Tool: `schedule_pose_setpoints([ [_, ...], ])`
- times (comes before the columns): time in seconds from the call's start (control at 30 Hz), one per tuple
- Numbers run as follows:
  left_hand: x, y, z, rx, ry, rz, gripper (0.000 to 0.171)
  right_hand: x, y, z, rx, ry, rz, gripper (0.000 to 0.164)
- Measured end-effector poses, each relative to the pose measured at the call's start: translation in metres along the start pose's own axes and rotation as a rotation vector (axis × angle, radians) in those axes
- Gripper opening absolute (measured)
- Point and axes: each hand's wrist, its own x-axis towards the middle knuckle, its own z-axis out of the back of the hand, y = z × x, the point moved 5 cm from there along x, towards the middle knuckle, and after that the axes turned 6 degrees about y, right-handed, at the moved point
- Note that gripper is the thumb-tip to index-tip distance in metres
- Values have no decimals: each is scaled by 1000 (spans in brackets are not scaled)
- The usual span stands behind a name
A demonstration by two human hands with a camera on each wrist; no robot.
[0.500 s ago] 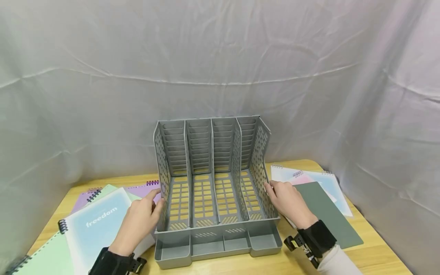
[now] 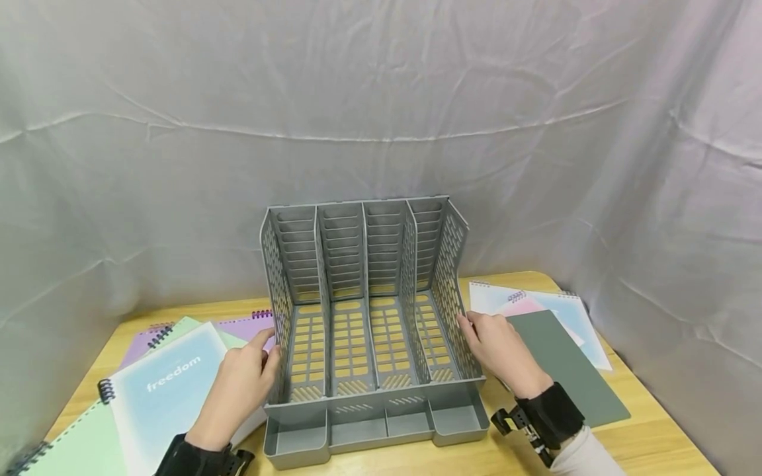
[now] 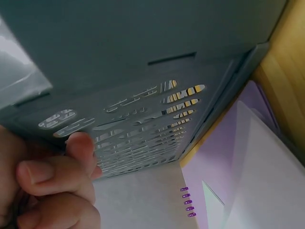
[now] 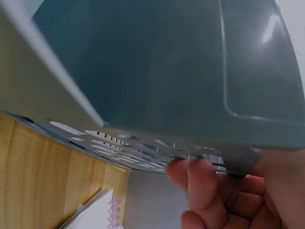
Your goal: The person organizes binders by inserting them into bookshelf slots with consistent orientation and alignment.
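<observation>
A grey desk file organizer [image 2: 375, 390] stands upright on the table, with several tall slots above a row of shallow front trays. At its perforated left side panel [image 2: 276, 284], my left hand [image 2: 241, 380] grips with bent fingers. The left wrist view has those fingers [image 3: 62, 176] close against the slotted panel. My right hand [image 2: 500, 347] holds the right side panel [image 2: 449, 284] near the front. Curled fingertips [image 4: 200, 176] show at that panel's edge in the right wrist view, with part of the hand hidden behind the grey plastic. The slots hold nothing.
Left of the organizer lie overlapping spiral notebooks: a blue-white one [image 2: 172, 390] marked "freedom", a green one [image 2: 89, 436] and a purple one [image 2: 244, 328]. A dark green board [image 2: 565, 370] and pale notebooks [image 2: 586, 330] lie to the right. Grey cloth [image 2: 381, 99] hangs behind the table.
The organizer's left end has shifted slightly left and toward me, with my left hand beside it. Its right end and my right hand stay nearly in place. The head view has tilted a little.
</observation>
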Motion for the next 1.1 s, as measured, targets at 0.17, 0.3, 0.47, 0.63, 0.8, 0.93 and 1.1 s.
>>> schedule_pose_setpoints([
  [0.17,0,-1,-1,-5,-3,-20,42,-1,0,0,7,1,-5,44],
  [0.3,-1,1,-1,-14,0,-16,42,-2,1,0,14,-4,-4,43],
  [0.47,-4,5,1,-24,-27,-23,39,-4,0,2,27,-5,1,39],
  [0.63,-6,9,3,-34,-31,-9,42,-5,-3,5,22,16,-7,48],
  [0.8,-6,13,3,-46,-25,5,45,-7,-10,14,34,30,-24,51],
  [0.93,-5,16,4,-54,-36,13,46,-9,-20,21,72,59,-66,53],
  [1.1,-4,19,6,-56,-55,9,47,-11,-31,32,69,47,-88,51],
])
